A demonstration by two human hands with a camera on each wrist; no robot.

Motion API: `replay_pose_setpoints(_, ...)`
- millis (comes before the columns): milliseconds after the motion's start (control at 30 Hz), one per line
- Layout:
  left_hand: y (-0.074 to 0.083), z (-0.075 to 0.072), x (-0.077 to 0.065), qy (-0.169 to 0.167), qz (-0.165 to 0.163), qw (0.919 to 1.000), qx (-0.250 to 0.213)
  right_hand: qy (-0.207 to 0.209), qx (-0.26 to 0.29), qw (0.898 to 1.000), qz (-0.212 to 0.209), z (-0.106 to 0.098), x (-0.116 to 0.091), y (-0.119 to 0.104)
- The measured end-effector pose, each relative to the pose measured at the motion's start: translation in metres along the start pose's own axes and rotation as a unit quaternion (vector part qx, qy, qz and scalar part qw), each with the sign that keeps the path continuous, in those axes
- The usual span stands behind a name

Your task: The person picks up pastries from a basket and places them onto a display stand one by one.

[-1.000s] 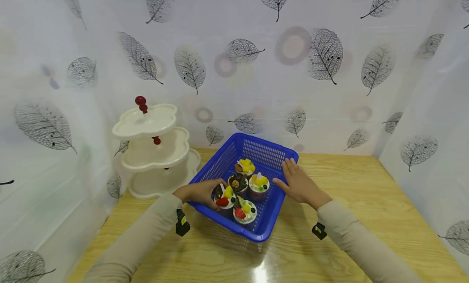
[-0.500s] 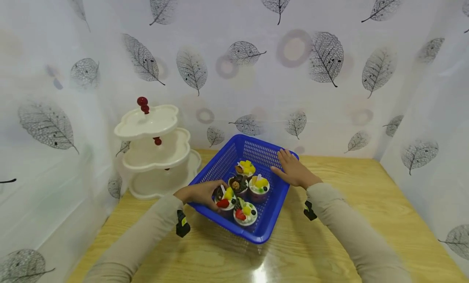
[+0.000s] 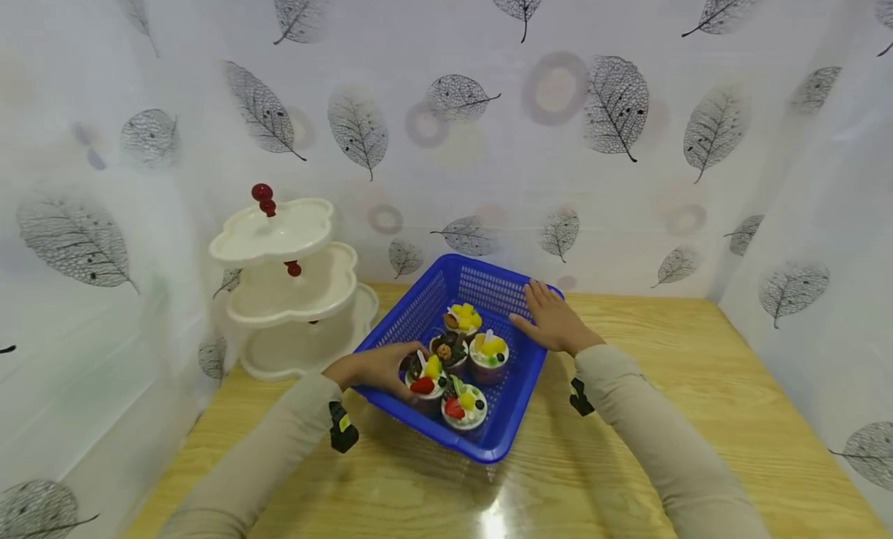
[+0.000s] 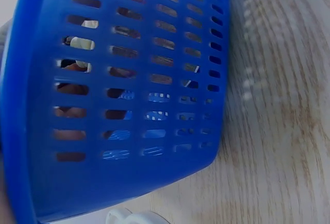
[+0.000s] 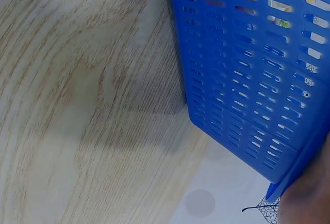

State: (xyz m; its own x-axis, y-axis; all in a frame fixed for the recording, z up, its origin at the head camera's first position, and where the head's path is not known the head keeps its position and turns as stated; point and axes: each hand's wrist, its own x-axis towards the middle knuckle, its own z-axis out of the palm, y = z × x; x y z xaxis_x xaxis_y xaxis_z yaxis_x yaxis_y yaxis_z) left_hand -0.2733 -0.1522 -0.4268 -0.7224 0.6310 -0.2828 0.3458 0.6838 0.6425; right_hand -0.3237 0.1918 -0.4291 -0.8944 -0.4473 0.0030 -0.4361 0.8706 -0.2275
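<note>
The left hand [image 3: 384,367] curls round a cup [image 3: 424,384] in the basket [image 3: 488,289] near the far edge of the surface [image 3: 670,392], the right hand [image 3: 556,320] straight-fingered on the rim [image 3: 522,403], probably to steady it.

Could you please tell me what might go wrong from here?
The left hand grips a cupcake crowded against others, so lifting it might knock the nearest front cupcake.

Its fingers sit close to the fruit and cream topping, which could get squashed.

The right hand rests at the edge of the basket; pressing harder there might shift it.
</note>
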Motion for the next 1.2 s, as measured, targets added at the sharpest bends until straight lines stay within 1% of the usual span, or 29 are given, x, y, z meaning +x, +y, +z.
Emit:
replay_pose_setpoints(200, 0.001, -0.005, -0.005, 0.009, 0.011, 0.9999, -0.008, 0.004, -0.006, 1.000, 0.003, 0.000, -0.001, -0.001)
replay_pose_setpoints(367, 0.004, -0.013, -0.015, 0.027, 0.029, 0.9991, -0.015, 0.000, -0.008, 1.000, 0.003, -0.002, -0.002, -0.004)
replay_pose_setpoints(467, 0.007, -0.020, -0.024, 0.050, 0.051, 0.9972, -0.021, -0.003, -0.009, 1.000, 0.004, -0.002, -0.002, -0.004)
replay_pose_setpoints(567, 0.009, -0.026, -0.033, 0.086, 0.074, 0.9933, -0.026, -0.002, -0.011, 1.000, 0.000, -0.002, -0.002, -0.004)
replay_pose_setpoints(667, 0.010, -0.033, -0.040, 0.121, 0.104, 0.9859, -0.051, -0.001, -0.013, 1.000, -0.002, -0.002, -0.002, -0.004)
replay_pose_setpoints(767, 0.011, -0.041, -0.046, 0.158, 0.130, 0.9758, -0.078, -0.004, -0.015, 1.000, -0.001, -0.001, -0.002, -0.003)
replay_pose_setpoints(800, 0.013, -0.044, -0.048, 0.171, 0.133, 0.9720, -0.091, -0.005, -0.015, 1.000, 0.000, -0.001, -0.001, -0.003)
replay_pose_setpoints(867, 0.016, -0.051, -0.053, 0.207, 0.136, 0.9636, -0.101, -0.004, -0.016, 1.000, 0.000, -0.001, -0.001, -0.002)
replay_pose_setpoints(967, 0.020, -0.061, -0.060, 0.269, 0.128, 0.9483, -0.110, -0.003, -0.019, 1.000, -0.001, -0.001, -0.001, -0.001)
replay_pose_setpoints(1033, 0.023, -0.068, -0.065, 0.303, 0.114, 0.9381, -0.122, -0.004, -0.019, 1.000, -0.001, -0.001, -0.001, -0.001)
replay_pose_setpoints(1100, 0.024, -0.074, -0.068, 0.328, 0.098, 0.9293, -0.138, -0.004, -0.019, 1.000, -0.001, -0.002, -0.001, 0.000)
replay_pose_setpoints(1200, 0.026, -0.081, -0.070, 0.363, 0.073, 0.9170, -0.149, -0.006, -0.018, 1.000, -0.002, -0.002, -0.001, 0.000)
